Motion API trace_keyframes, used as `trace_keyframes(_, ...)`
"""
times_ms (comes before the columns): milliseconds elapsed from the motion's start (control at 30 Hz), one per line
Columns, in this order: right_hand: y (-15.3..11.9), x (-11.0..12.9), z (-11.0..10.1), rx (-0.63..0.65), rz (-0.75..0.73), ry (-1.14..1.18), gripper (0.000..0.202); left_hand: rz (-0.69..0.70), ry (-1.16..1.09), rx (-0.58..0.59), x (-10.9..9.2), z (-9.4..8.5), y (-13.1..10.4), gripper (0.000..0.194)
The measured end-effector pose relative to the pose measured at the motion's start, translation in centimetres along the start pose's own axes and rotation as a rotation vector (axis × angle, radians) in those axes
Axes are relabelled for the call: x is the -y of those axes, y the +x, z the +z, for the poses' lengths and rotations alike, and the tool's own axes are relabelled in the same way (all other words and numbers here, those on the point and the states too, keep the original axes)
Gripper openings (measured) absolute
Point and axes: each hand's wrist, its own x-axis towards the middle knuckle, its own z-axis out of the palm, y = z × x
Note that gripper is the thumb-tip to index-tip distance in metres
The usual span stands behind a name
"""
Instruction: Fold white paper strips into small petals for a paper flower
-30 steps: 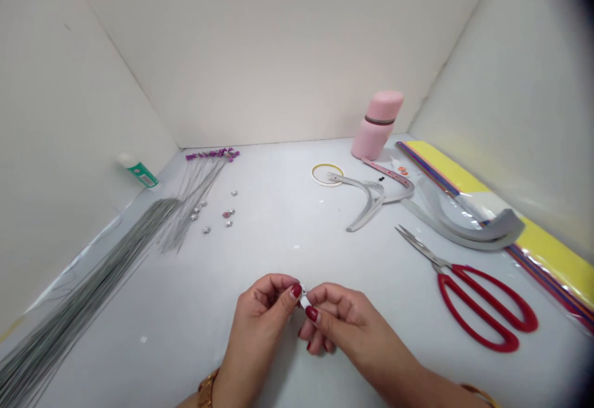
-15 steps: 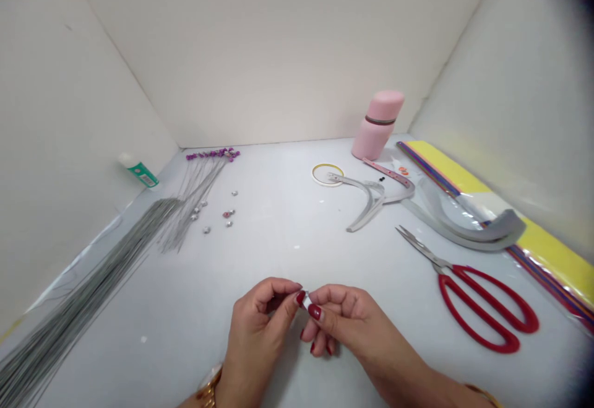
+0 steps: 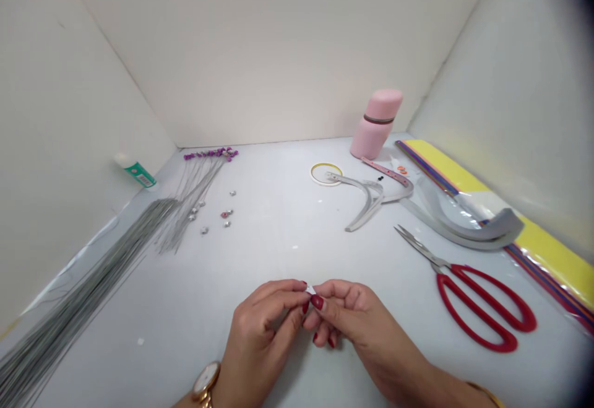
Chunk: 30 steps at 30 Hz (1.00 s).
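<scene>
Near the front middle of the table, my left hand (image 3: 269, 321) and my right hand (image 3: 346, 318) meet fingertip to fingertip. Between them they pinch a small white paper strip (image 3: 310, 289), mostly covered by the fingers. The thumb and forefinger of each hand press on it. Right of my hands lie scissors (image 3: 457, 272) with red handles, blades slightly apart. Ahead and to the left, several small silvery folded pieces (image 3: 204, 230) are scattered, and one reddish piece (image 3: 224, 215) is among them.
A bundle of grey wires (image 3: 102, 265) lies on the left, with purple-tipped wires (image 3: 211, 155) behind. A green-and-white tube (image 3: 140, 174) stands at the left wall. Right are a pink bottle (image 3: 377, 124), a tape ring (image 3: 312, 174), pale paper strips (image 3: 366, 210) and packs of coloured paper (image 3: 464, 169).
My left fingers have shifted over the white strip and now cover more of it. My left wrist has turned, bringing the watch face into view.
</scene>
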Motion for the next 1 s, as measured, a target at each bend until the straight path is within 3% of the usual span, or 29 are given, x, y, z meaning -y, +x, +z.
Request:
trace_keyframes(100,-0.08,0.18,0.23,-0.009,-0.024,-0.074,0.023,-0.29,-0.191,-0.06,-0.47,0.25,0.2,0.013)
trace_keyframes(200,-0.08,0.23,0.39,-0.016,-0.035,-0.153,0.025,-0.494,-0.387,-0.023,-0.76,0.47,0.48,0.01)
trace_keyframes(400,0.08,0.03,0.21,-0.058,-0.039,-0.249,0.022,-0.588,-0.495,0.032,-0.57,0.5,0.7,0.012)
trace_keyframes(533,-0.02,0.14,0.21,-0.04,-0.062,-0.284,0.021,-0.574,-0.512,0.075,-0.52,0.53,0.66,0.014)
trace_keyframes(700,-0.12,0.28,0.3,-0.018,-0.083,-0.284,0.023,-0.563,-0.54,0.006,-0.6,0.41,0.64,0.013)
trace_keyframes(867,0.02,0.28,0.23,-0.014,-0.076,-0.27,0.022,-0.56,-0.526,0.057,-0.39,0.28,0.67,0.012)
trace_keyframes(1000,0.12,0.1,0.15,0.002,-0.085,-0.268,0.019,-0.573,-0.546,0.005,-0.19,0.45,0.63,0.012)
